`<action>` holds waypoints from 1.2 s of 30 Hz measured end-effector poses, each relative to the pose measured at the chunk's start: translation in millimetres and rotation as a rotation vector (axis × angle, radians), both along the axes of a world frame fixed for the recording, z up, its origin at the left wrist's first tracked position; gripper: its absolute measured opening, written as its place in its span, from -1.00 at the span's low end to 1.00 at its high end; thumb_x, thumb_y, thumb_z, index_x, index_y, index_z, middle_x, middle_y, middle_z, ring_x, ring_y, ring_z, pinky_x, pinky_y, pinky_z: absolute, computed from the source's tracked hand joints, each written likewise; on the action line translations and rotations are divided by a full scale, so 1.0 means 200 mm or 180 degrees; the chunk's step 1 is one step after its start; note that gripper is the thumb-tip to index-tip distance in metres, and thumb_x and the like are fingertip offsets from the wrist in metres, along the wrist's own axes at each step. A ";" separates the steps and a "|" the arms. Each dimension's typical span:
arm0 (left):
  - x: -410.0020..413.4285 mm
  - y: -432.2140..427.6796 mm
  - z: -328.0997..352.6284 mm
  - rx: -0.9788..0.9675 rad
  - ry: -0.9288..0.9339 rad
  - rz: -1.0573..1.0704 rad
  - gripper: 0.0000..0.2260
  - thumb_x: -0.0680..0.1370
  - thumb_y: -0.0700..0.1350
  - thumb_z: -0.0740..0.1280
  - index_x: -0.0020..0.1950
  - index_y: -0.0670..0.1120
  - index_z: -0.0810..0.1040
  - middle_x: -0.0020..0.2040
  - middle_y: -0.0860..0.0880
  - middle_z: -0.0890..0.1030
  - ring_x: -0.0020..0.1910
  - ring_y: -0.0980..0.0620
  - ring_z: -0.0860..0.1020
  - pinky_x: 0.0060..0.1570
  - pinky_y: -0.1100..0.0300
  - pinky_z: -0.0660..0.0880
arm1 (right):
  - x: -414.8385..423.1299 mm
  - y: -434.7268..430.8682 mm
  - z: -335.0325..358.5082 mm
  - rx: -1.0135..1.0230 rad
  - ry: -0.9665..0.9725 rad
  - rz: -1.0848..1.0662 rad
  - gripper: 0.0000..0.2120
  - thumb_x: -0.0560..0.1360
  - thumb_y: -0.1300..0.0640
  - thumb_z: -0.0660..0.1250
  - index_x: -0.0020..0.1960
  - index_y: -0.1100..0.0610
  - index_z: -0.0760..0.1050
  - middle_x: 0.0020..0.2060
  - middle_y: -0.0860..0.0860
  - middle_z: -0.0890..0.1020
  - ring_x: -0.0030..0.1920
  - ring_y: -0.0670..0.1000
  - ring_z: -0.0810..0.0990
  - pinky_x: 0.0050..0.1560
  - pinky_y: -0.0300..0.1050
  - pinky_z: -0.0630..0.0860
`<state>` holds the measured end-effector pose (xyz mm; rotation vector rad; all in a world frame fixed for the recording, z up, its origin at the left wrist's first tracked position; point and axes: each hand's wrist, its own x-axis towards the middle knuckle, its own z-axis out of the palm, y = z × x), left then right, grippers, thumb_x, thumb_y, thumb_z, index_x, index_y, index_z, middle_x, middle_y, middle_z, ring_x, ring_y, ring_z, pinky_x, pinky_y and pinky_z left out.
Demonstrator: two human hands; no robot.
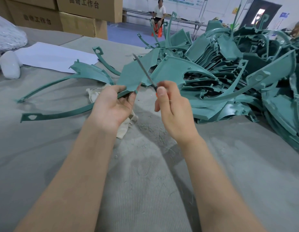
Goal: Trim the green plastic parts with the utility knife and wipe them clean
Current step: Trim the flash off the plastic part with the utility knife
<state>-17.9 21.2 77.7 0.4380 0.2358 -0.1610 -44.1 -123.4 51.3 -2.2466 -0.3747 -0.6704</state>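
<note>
- The left hand (112, 106) gripped a flat green plastic part (132, 77), centre frame.
- The right hand (172, 111) clenched a thin-bladed utility knife (143, 69); I saw little of its handle.

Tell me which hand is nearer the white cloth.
Left. The left hand, holding a green part, is right over the cloth; the right hand, gripping the knife, is off to its right.

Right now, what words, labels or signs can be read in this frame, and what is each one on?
"曲奇工作台": upper cardboard box.
"曲奇工作台": lower cardboard box, slightly blurred.
Wall posters, yellow sign and blue sign: too small and blurred to read.
</note>
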 end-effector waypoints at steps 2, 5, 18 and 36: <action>0.00 0.00 0.01 0.0002 -0.0005 -0.0014 -0.83 0.60 -0.36 0.12 0.09 -0.34 0.48 0.07 -0.26 0.62 -0.02 -0.14 0.64 -0.02 0.17 0.59 | 0.00 0.00 -0.02 -0.0278 0.0026 -0.0054 -0.58 0.59 -0.19 0.05 0.11 0.11 0.48 -0.35 -0.06 0.53 -0.30 0.04 0.53 -0.23 -0.04 0.40; 0.00 0.00 0.01 0.0026 0.0009 -0.0107 -0.78 0.61 -0.35 0.11 0.20 -0.30 0.46 0.22 -0.24 0.58 0.18 -0.12 0.59 -0.03 0.16 0.59 | 0.01 -0.02 -0.03 -0.0376 0.0069 -0.0073 -0.62 0.55 -0.21 0.16 0.04 0.09 0.50 -0.34 -0.07 0.49 -0.28 0.03 0.48 -0.22 -0.07 0.39; -0.01 -0.01 0.01 0.0291 -0.0037 -0.0531 -0.85 0.61 -0.36 0.13 0.04 -0.33 0.49 0.08 -0.25 0.62 0.01 -0.12 0.62 -0.26 0.26 0.60 | 0.03 -0.05 -0.05 -0.0259 -0.0316 -0.0504 -0.61 0.53 -0.21 0.18 0.08 0.08 0.52 -0.25 -0.13 0.47 -0.17 -0.01 0.45 -0.18 -0.12 0.26; -0.02 -0.03 0.01 0.0354 -0.0075 -0.0795 -0.75 0.62 -0.36 0.06 0.20 -0.36 0.47 0.17 -0.24 0.61 0.01 -0.11 0.64 -0.13 0.33 0.54 | 0.07 -0.09 -0.08 -0.0035 -0.0808 -0.1056 -0.66 0.55 -0.17 0.25 -0.03 0.12 0.51 -0.28 -0.07 0.52 -0.19 0.08 0.45 -0.22 -0.07 0.29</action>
